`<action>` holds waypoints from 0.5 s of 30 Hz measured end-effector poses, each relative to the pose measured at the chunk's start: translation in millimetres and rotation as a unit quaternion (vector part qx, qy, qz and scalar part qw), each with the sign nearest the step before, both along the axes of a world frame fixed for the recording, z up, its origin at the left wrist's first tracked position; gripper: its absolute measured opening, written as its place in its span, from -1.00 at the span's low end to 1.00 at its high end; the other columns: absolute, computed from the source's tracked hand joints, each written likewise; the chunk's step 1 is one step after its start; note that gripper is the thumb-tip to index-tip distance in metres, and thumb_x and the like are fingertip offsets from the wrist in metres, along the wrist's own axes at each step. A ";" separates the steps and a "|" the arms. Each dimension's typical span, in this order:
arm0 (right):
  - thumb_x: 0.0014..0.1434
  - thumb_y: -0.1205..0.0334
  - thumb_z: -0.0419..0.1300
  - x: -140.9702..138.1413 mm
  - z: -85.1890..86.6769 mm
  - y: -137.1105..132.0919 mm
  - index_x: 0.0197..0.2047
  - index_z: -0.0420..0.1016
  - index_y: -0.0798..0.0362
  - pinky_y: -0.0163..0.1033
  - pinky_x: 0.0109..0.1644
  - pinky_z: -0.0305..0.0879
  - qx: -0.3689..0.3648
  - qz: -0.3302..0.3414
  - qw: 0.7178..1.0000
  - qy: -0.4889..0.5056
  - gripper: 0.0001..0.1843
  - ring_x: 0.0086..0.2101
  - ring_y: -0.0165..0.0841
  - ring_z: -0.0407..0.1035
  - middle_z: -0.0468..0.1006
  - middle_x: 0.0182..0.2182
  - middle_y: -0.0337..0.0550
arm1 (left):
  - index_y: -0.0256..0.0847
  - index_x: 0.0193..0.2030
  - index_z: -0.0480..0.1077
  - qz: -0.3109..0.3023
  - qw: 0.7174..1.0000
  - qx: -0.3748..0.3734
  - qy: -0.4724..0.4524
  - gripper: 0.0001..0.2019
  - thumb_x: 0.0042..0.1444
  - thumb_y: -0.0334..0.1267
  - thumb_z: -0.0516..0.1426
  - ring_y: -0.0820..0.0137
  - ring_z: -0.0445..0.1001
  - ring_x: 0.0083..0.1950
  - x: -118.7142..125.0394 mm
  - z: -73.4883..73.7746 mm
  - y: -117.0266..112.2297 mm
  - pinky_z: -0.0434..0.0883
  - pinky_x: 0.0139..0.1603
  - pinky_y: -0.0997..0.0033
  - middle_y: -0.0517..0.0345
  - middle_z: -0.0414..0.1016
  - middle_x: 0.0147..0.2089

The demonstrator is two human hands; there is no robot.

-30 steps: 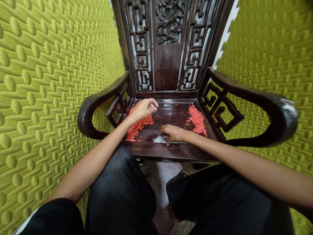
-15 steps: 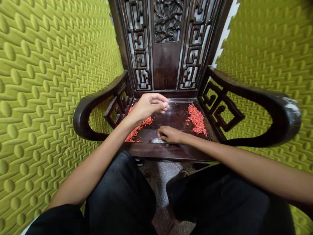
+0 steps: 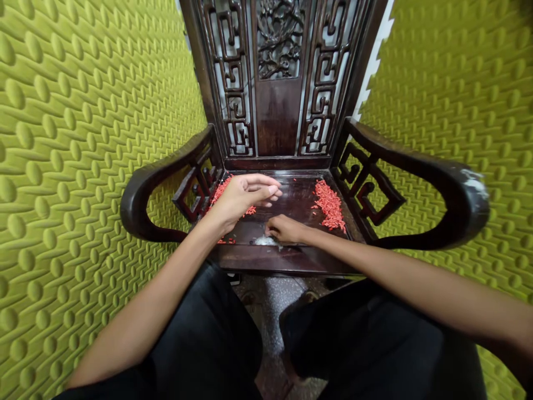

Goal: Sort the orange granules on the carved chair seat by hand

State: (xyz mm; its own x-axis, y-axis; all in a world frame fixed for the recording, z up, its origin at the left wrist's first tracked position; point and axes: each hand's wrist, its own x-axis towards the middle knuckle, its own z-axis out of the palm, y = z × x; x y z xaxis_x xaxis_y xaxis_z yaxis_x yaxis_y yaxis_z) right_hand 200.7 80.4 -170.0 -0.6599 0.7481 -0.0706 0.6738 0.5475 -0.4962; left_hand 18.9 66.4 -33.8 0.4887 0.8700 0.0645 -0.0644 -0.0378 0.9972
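Observation:
My left hand hovers above the wooden seat. Its fingers bend forward and the thumb rests close against them; anything pinched there is too small to see. Beneath and behind it lies a pile of small red pieces, partly hidden by the hand and forearm. Lower down, my right hand is at the seat's front, fingers curled together and tips pointing down. It touches or nearly touches a small heap of whitish, clear-looking bits. What its fingertips hold is hidden.
A second pile of red pieces lies on the seat's right side. Curved armrests, left and right, flank the seat, with a carved backrest behind. Textured yellow-green walls stand on both sides. My knees are below the front edge.
The view has shifted slightly, moving the chair a little left in the picture. My left hand sits somewhat lower over the seat. My right hand stays by the whitish heap.

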 end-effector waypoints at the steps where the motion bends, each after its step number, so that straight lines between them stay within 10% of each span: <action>1: 0.20 0.53 0.16 0.8 1.6 1.0 -0.19 0.68 0.16 -0.35 -0.12 0.32 -0.002 -0.002 1.000 0.004 -0.73 -0.25 -0.34 0.55 0.73 -0.23 -0.02 | -0.27 -0.13 0.62 0.003 1.000 -0.007 -0.001 -0.67 0.03 -0.13 0.44 0.37 0.64 -0.15 -1.8 -1.1 -2.1 0.54 -0.12 0.40 -0.02 0.70 -0.16; 15: 0.20 0.44 0.24 8.7 24.6 4.1 -0.28 0.74 0.19 -0.29 -0.16 0.40 -0.061 -0.040 0.992 0.105 -0.80 -0.32 -0.30 0.60 0.75 -0.32 0.00 | -0.28 -0.15 0.63 0.036 0.999 -0.016 0.002 -0.64 -0.05 -0.14 0.48 0.36 0.64 -0.17 -12.4 -6.3 4.5 0.53 -0.15 0.41 -0.05 0.71 -0.16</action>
